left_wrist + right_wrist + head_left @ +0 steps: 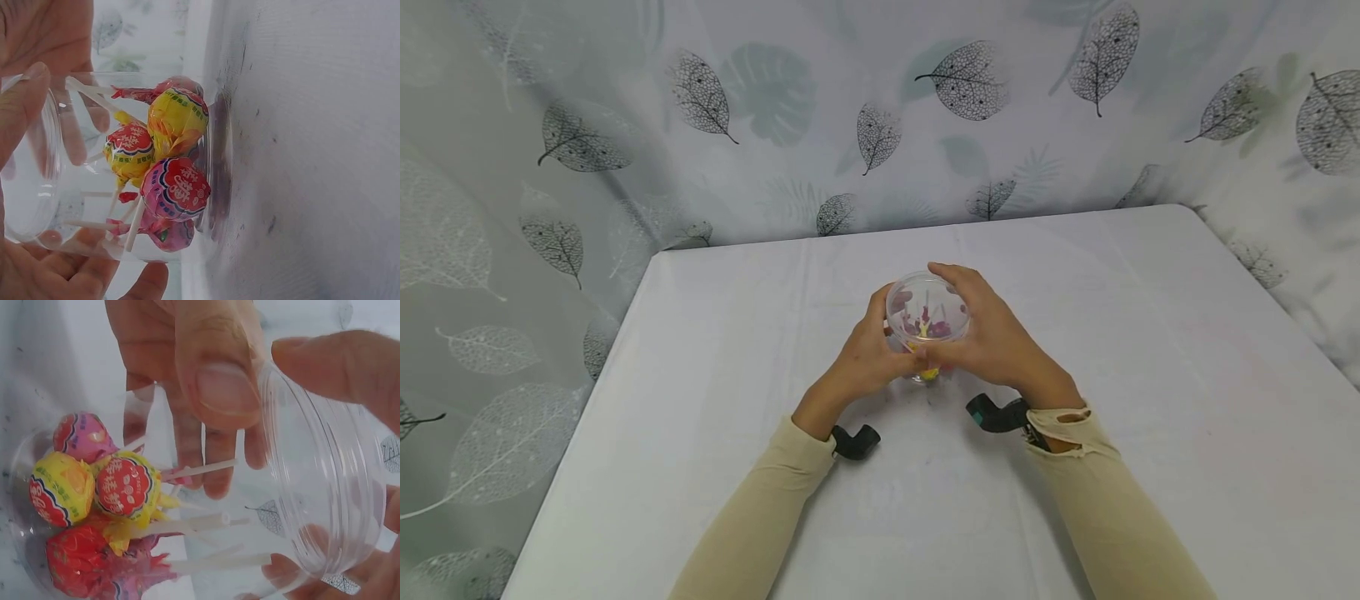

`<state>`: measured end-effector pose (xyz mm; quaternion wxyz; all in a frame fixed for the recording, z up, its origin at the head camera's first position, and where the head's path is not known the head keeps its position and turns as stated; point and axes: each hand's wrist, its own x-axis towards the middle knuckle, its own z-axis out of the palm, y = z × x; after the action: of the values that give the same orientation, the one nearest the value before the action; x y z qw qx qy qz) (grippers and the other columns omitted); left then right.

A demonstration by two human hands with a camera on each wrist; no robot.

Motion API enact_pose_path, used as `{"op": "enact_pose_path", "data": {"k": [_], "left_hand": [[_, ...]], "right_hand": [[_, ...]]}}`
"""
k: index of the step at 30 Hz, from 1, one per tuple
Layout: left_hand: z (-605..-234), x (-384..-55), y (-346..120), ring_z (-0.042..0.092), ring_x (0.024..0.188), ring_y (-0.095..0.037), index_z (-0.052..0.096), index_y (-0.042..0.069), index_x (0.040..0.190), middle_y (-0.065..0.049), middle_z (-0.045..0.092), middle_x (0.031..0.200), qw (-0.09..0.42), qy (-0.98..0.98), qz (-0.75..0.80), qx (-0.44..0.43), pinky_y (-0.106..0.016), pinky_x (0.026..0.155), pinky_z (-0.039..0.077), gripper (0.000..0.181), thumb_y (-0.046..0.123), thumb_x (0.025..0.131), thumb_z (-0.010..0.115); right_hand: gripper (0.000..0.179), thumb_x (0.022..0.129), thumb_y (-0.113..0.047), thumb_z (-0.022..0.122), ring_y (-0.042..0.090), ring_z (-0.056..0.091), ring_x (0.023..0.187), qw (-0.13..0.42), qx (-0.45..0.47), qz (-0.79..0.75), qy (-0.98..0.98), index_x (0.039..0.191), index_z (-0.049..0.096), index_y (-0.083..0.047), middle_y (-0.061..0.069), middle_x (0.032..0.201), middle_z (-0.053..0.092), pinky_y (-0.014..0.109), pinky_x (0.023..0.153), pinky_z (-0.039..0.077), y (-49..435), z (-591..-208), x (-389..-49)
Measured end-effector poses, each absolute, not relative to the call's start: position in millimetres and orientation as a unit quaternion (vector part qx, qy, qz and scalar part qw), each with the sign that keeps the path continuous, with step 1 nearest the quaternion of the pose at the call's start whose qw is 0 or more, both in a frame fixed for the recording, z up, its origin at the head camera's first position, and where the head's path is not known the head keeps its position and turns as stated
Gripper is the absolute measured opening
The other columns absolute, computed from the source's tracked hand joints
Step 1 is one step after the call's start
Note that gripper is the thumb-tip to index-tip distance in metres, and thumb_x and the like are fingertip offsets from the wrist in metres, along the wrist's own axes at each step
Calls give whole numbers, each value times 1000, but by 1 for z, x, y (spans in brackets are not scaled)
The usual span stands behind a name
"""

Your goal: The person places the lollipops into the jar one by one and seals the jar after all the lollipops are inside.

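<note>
A clear plastic jar (215, 181) stands upright on the white table between the two hands, its base down on the cloth. Inside lie several lollipops in yellow, pink and red wrappers, such as a yellow lollipop (179, 122) and a pink lollipop (176, 189), heads at the bottom and white sticks pointing up. My left hand (868, 354) grips the jar's side, thumb just below the top. Around the ridged clear lid (325, 478) at the top, my right hand (996, 337) curls its thumb and fingers.
A white cloth covers the table (715, 350), with small dark specks near the jar. Behind and at the sides hangs a leaf-patterned curtain (790, 167). Black curved camera mounts (997, 414) stick out from both wrists, below beige sleeves (760, 517).
</note>
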<state>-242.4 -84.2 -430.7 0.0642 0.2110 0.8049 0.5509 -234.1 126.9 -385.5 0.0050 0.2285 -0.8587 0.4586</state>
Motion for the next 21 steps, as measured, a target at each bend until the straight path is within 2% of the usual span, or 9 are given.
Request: {"op": "enact_pose_path", "data": {"k": [5, 8, 12, 17, 21], "left_hand": [[-431, -242, -84, 48, 137, -25, 21, 18, 160, -15, 42, 157, 62, 807, 549, 209, -49, 119, 38, 104, 20, 81, 89], [-431, -242, -84, 48, 137, -26, 21, 17, 161, -15, 42, 157, 62, 808, 547, 213, -49, 119, 38, 102, 20, 83, 86], [-430, -243, -84, 48, 136, -28, 21, 16, 161, -16, 43, 155, 65, 808, 546, 213, -50, 119, 38, 101, 24, 83, 84], [-430, -243, -84, 49, 134, -26, 21, 17, 160, -15, 44, 154, 65, 810, 544, 208, -49, 119, 38, 103, 25, 81, 86], [-431, -243, -84, 50, 134, -24, 21, 18, 161, -12, 45, 153, 63, 813, 540, 209, -48, 118, 38, 103, 27, 81, 85]], "right_hand": [[106, 74, -27, 96, 34, 44, 136, 26, 221, 453, -863, 161, 38, -17, 15, 157, 39, 60, 110, 41, 124, -387, -236], [108, 75, -29, 95, 32, 39, 142, 18, 227, 449, -864, 163, 34, -19, 12, 162, 34, 62, 113, 38, 125, -386, -235], [102, 79, -27, 91, 33, 39, 144, -1, 235, 455, -859, 163, 34, -21, 7, 167, 30, 66, 114, 37, 127, -384, -234], [99, 77, -25, 94, 34, 43, 138, 14, 228, 452, -862, 160, 40, -16, 12, 160, 37, 62, 111, 41, 125, -384, -234], [104, 75, -27, 95, 34, 41, 141, 19, 228, 449, -864, 161, 37, -17, 13, 160, 37, 61, 112, 39, 126, -384, -233]]}}
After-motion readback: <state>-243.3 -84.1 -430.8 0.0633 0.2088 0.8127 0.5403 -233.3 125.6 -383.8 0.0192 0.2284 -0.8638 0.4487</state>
